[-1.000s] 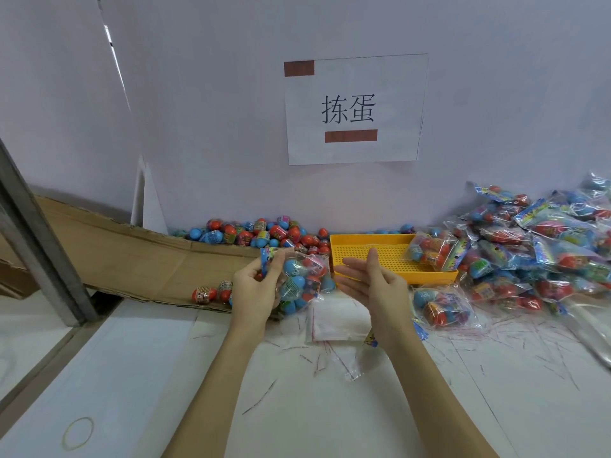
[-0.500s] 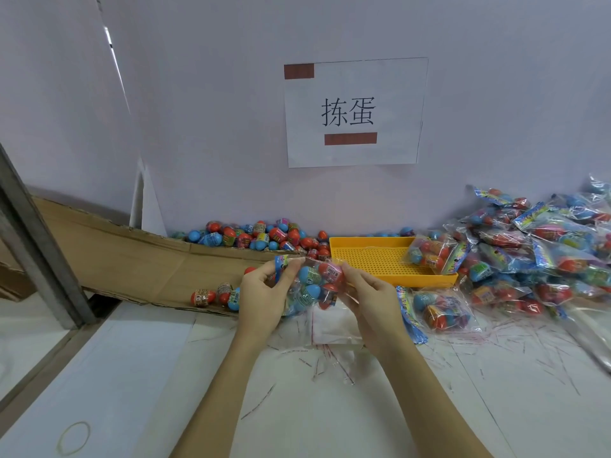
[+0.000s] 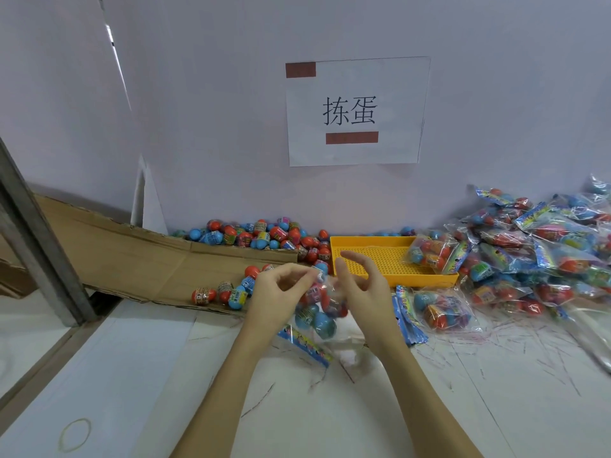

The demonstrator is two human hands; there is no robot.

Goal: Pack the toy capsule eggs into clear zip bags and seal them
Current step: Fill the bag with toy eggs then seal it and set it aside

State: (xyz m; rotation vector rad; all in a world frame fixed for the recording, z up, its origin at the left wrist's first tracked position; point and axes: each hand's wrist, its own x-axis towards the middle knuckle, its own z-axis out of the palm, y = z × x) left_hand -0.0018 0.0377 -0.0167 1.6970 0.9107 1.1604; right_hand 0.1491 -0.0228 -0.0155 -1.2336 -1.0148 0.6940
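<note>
A clear zip bag [image 3: 316,315] filled with red and blue capsule eggs hangs between my hands just above the white table. My left hand [image 3: 279,292] pinches the bag's top edge with thumb and fingertips. My right hand [image 3: 362,285] holds the bag's right side, its index finger raised and the other fingers curled. A blue printed header strip [image 3: 305,346] trails from under the bag. Loose eggs [image 3: 261,235] are heaped against the wall, and a few more eggs [image 3: 228,292] lie on the cardboard sheet [image 3: 132,256].
A yellow perforated tray [image 3: 380,262] sits behind my right hand with one packed bag [image 3: 433,253] in it. Several packed bags [image 3: 545,256] pile up at the right, one [image 3: 443,309] close by. Empty clear bags [image 3: 352,340] lie beneath my hands. A metal post [image 3: 39,239] stands left.
The filled bag has dropped lower toward the table. My hands have come closer at its top, and my right index finger has lifted off.
</note>
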